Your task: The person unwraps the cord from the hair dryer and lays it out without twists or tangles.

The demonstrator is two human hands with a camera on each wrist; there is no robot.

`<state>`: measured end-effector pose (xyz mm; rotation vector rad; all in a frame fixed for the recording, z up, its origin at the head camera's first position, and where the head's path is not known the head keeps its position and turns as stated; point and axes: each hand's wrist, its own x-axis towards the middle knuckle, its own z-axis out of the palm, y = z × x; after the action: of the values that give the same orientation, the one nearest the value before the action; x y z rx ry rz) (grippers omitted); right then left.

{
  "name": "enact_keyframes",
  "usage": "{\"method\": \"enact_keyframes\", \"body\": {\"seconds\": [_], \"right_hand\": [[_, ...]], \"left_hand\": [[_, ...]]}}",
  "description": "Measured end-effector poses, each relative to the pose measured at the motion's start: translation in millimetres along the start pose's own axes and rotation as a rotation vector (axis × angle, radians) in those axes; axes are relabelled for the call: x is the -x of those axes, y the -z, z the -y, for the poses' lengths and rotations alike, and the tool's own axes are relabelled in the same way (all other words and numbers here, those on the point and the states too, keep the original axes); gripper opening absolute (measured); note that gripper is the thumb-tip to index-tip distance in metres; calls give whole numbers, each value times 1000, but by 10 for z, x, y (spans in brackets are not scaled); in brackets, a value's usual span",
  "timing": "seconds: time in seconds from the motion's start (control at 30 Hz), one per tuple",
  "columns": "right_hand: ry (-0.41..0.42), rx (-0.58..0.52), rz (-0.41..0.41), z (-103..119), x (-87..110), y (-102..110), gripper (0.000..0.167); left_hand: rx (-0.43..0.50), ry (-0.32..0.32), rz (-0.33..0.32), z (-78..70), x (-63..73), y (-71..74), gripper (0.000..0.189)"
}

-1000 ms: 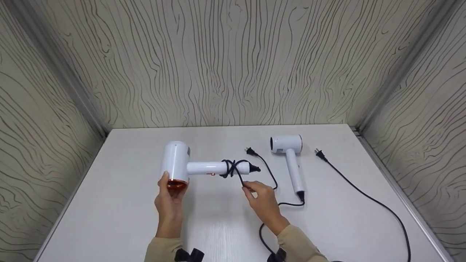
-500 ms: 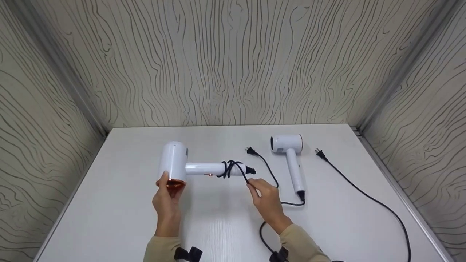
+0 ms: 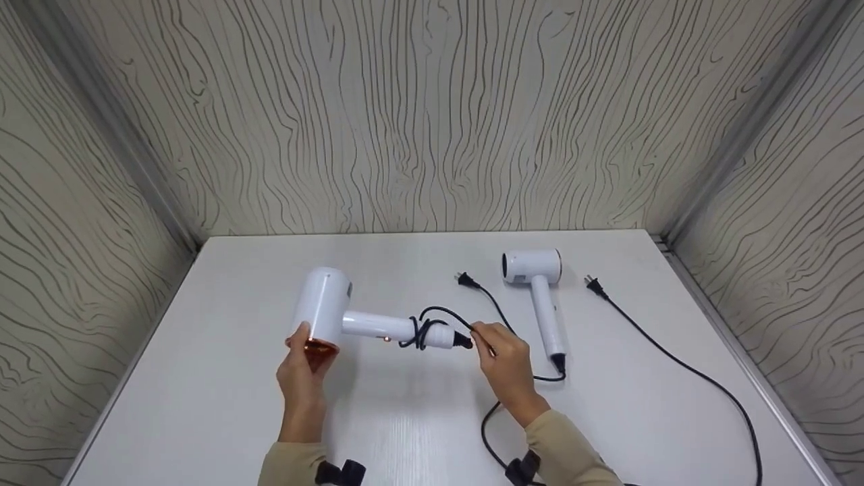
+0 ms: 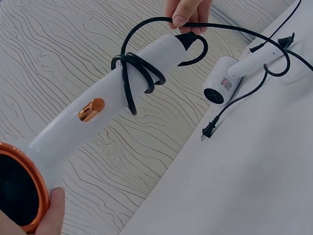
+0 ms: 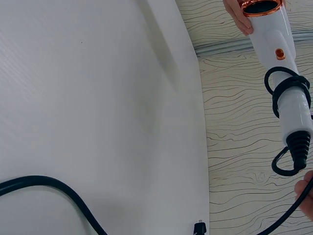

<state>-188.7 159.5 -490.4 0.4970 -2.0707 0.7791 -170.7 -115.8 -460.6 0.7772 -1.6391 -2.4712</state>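
Observation:
My left hand (image 3: 302,388) grips a white hair dryer (image 3: 320,304) by its barrel, close to the copper-coloured rim, and holds it up over the table. The handle points right and slopes slightly down. A black power cord (image 4: 131,73) is looped several times around the lower handle, one loop standing loose. Just beyond the handle's end, my right hand (image 3: 506,368) pinches this cord between thumb and fingers. The right wrist view shows the copper switch (image 5: 279,54) and the black cord sleeve (image 5: 298,146) at the handle's tip.
A second white hair dryer (image 3: 532,266) lies at the back right of the white table (image 3: 202,378). A black plug (image 3: 464,279) lies to its left, another plug (image 3: 594,285) to its right. A long cord (image 3: 702,372) runs down the right side. Wood-patterned panels (image 3: 432,135) enclose the table.
My right hand has moved right and slightly up with the cord, and one loop on the handle has widened. The handle's end has tipped downward while my left hand moved slightly left.

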Motion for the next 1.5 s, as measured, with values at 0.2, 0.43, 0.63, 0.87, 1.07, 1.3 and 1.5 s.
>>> {"method": "enact_keyframes", "body": {"seconds": [0.2, 0.43, 0.63, 0.87, 1.07, 1.3, 1.5], "right_hand": [[-25, -11, 10, -46, 9, -6, 18], [-113, -25, 51, -52, 17, -13, 12], [-131, -23, 103, -50, 47, -61, 18], [-177, 13, 178, 5, 85, -127, 23], [-129, 102, 247, 31, 157, -251, 19], [-41, 82, 268, 72, 257, -383, 17], [2, 117, 303, 112, 318, -439, 15]], "left_hand": [[-47, -35, 52, -25, 27, 53, 71], [-57, -50, 100, -56, 70, 47, 70], [-18, -54, 127, -120, 121, 12, 69], [12, -60, 135, -180, 155, -3, 67], [77, -62, 138, -213, 153, -12, 67], [138, -56, 115, -243, 166, -34, 66], [150, -53, 104, -257, 176, -45, 65]]}}
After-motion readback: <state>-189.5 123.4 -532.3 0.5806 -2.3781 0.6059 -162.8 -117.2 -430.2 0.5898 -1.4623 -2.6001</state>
